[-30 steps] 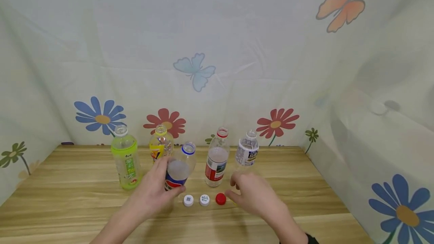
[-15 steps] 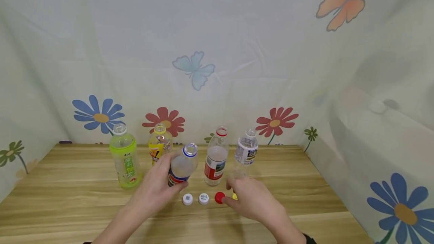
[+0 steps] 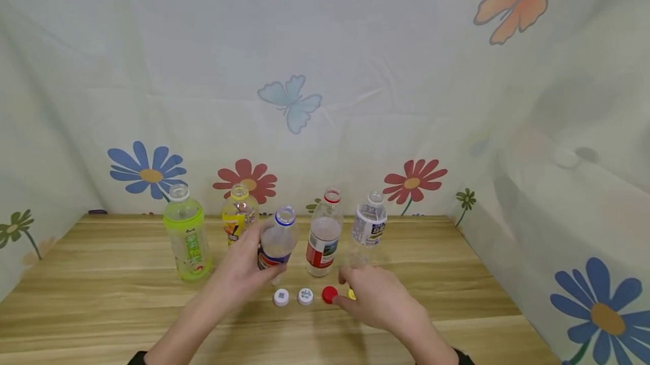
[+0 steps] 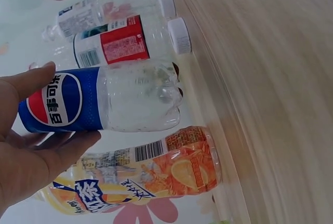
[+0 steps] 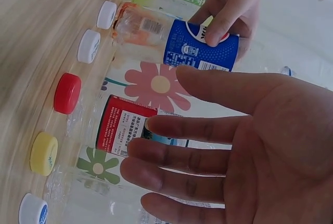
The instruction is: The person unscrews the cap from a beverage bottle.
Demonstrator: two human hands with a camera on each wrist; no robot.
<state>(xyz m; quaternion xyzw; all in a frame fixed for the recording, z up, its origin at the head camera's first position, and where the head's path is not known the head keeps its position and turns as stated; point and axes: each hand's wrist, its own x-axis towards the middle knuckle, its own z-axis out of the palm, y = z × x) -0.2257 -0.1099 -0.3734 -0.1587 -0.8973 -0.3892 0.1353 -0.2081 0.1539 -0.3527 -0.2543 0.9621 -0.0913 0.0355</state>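
My left hand (image 3: 242, 268) grips a capless Pepsi bottle (image 3: 277, 240) round its blue label, thumb on the near side. The left wrist view shows this bottle (image 4: 138, 96) with its base close over the table. My right hand (image 3: 383, 299) hovers over the row of caps, holding nothing. Its fingers are loosely extended in the right wrist view. Near its thumb lies a red cap (image 3: 329, 295); a yellow cap (image 3: 351, 294) is partly covered by the hand. Two white caps (image 3: 281, 297) lie left of the red one. A white-and-blue cap (image 5: 33, 209) ends the row.
Behind the caps stand several uncapped bottles: a green one (image 3: 187, 241), an orange-tea bottle (image 3: 241, 221), a red-labelled bottle (image 3: 323, 243) and a clear bottle (image 3: 369, 227). The wooden table (image 3: 101, 297) meets a flowered cloth (image 3: 325, 43) at its back and sides.
The Pepsi bottle has moved slightly right and up in my left hand. My right hand has shifted slightly left, and the yellow cap has come partly into view beside it.
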